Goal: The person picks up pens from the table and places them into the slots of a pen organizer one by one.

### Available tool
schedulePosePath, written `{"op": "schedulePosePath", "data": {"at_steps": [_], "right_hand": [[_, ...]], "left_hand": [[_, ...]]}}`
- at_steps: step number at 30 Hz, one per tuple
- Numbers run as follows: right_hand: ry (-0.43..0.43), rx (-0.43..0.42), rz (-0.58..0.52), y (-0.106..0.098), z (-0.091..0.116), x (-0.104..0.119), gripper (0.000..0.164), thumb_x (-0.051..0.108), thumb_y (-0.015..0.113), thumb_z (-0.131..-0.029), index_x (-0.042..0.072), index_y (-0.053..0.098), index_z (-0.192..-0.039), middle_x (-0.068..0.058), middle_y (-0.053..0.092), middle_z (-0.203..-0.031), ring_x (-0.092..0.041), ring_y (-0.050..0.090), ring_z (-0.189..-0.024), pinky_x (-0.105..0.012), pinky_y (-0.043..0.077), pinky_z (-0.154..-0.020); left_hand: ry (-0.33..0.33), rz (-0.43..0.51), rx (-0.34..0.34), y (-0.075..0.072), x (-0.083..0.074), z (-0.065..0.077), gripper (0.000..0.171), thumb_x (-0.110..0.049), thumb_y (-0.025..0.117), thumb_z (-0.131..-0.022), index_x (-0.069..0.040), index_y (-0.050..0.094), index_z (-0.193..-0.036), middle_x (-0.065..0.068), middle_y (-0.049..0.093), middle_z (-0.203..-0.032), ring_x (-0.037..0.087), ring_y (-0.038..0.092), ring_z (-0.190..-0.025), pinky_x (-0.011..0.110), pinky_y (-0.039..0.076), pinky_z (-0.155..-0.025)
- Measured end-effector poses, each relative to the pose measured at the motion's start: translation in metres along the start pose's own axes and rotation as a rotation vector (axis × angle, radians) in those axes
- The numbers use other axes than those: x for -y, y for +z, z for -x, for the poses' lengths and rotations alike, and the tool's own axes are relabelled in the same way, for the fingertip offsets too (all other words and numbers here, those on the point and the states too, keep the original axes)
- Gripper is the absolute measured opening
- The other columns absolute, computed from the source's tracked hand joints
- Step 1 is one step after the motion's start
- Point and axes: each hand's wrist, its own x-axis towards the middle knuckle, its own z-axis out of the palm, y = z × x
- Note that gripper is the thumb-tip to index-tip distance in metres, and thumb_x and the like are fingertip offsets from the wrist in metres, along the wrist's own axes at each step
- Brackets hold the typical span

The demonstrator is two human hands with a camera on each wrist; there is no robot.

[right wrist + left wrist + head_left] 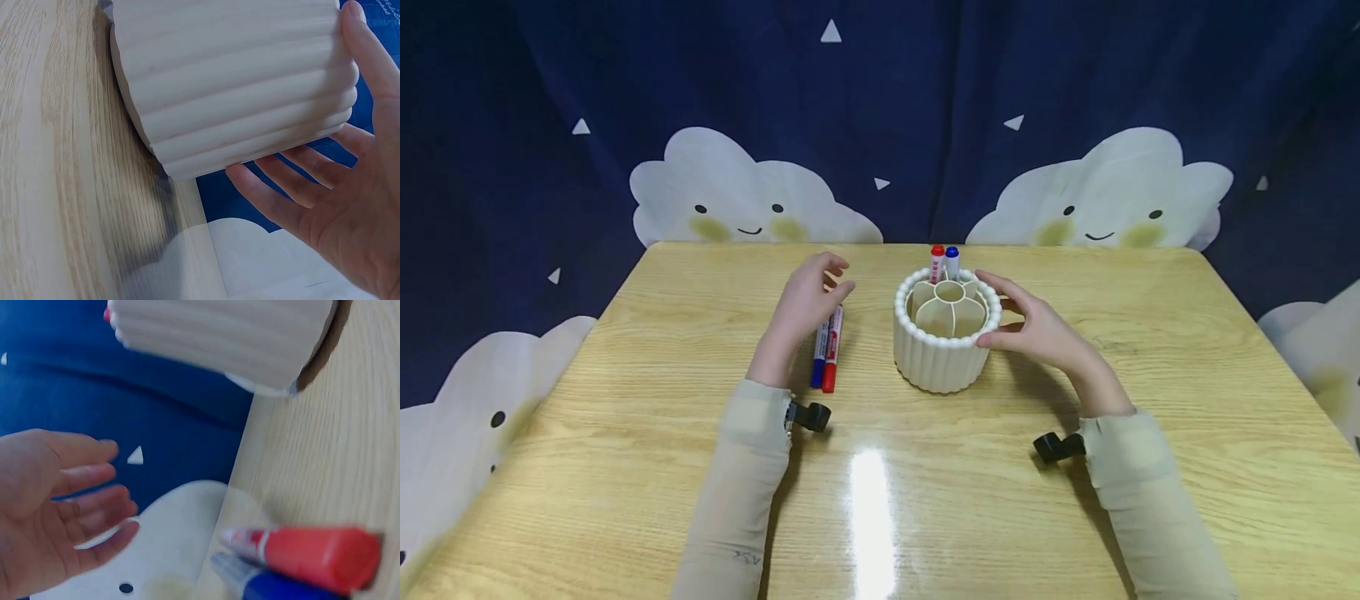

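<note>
A cream ribbed pen holder (pixel 942 362) with a beaded rim and petal-shaped compartments stands on the table. My right hand (pixel 1036 332) grips its right side, thumb at the near rim and fingers round the far side; the right wrist view shows the fingertips (pixel 240 176) against the ribbed wall. A red-capped marker (pixel 937 265) and a blue-capped marker (pixel 952 263) stand in the back of the holder. Left of it, my left hand (pixel 808 300) hovers with relaxed, parted fingers, holding nothing. Below that hand lie another red marker (pixel 832 354) and blue marker (pixel 819 358), side by side.
The wooden table (pixel 625 467) reaches back to a dark blue curtain (pixel 925 100) printed with clouds and triangles. A small black camera (pixel 811 416) sits at the left wrist, another black camera (pixel 1057 447) at the right.
</note>
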Motion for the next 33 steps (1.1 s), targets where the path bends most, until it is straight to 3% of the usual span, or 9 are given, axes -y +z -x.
{"op": "schedulePosePath", "data": {"at_steps": [8, 15, 19, 26, 33], "right_hand": [[-0.004, 0.006, -0.002, -0.001, -0.001, 0.001, 0.083, 0.011, 0.074, -0.074, 0.021, 0.028, -0.143, -0.003, 0.031, -0.144, -0.027, 0.039, -0.123, -0.033, 0.05, -0.085], [-0.002, 0.003, -0.01, -0.001, 0.0, 0.0, 0.083, 0.01, 0.074, -0.074, 0.02, 0.028, -0.143, -0.002, 0.031, -0.145, -0.026, 0.039, -0.124, -0.029, 0.05, -0.084], [-0.006, 0.005, -0.017, -0.001, 0.0, 0.0, 0.083, 0.01, 0.074, -0.075, 0.019, 0.028, -0.143, -0.003, 0.03, -0.145, -0.027, 0.038, -0.124, -0.025, 0.05, -0.082], [-0.011, 0.004, -0.019, -0.001, -0.001, 0.0, 0.083, 0.01, 0.074, -0.075, 0.019, 0.028, -0.143, -0.003, 0.03, -0.145, -0.027, 0.039, -0.124, -0.027, 0.05, -0.082], [-0.011, 0.007, -0.018, -0.001, -0.001, -0.001, 0.083, 0.009, 0.074, -0.074, 0.019, 0.028, -0.143, -0.003, 0.029, -0.145, -0.026, 0.039, -0.124, -0.03, 0.05, -0.084]], "left_hand": [[-0.188, -0.091, 0.117, -0.004, 0.024, 0.0, 0.035, -0.016, 0.056, -0.087, -0.002, 0.052, -0.119, 0.018, 0.057, -0.107, 0.029, 0.055, -0.092, 0.04, 0.046, -0.078], [-0.28, -0.143, 0.256, 0.004, 0.04, -0.001, 0.041, -0.015, 0.056, -0.086, 0.0, 0.047, -0.124, 0.019, 0.058, -0.11, 0.028, 0.056, -0.091, 0.036, 0.047, -0.076], [-0.299, -0.166, 0.282, 0.007, 0.04, 0.0, 0.044, -0.017, 0.057, -0.086, 0.001, 0.045, -0.124, 0.019, 0.057, -0.115, 0.027, 0.054, -0.096, 0.039, 0.046, -0.083], [-0.261, -0.208, 0.279, 0.011, 0.039, -0.001, 0.055, -0.017, 0.056, -0.083, 0.002, 0.039, -0.132, 0.021, 0.053, -0.122, 0.03, 0.052, -0.101, 0.042, 0.044, -0.088], [-0.272, -0.164, 0.278, 0.015, 0.039, -0.001, 0.053, -0.013, 0.053, -0.085, 0.0, 0.039, -0.133, 0.02, 0.056, -0.116, 0.026, 0.058, -0.088, 0.034, 0.051, -0.074]]}}
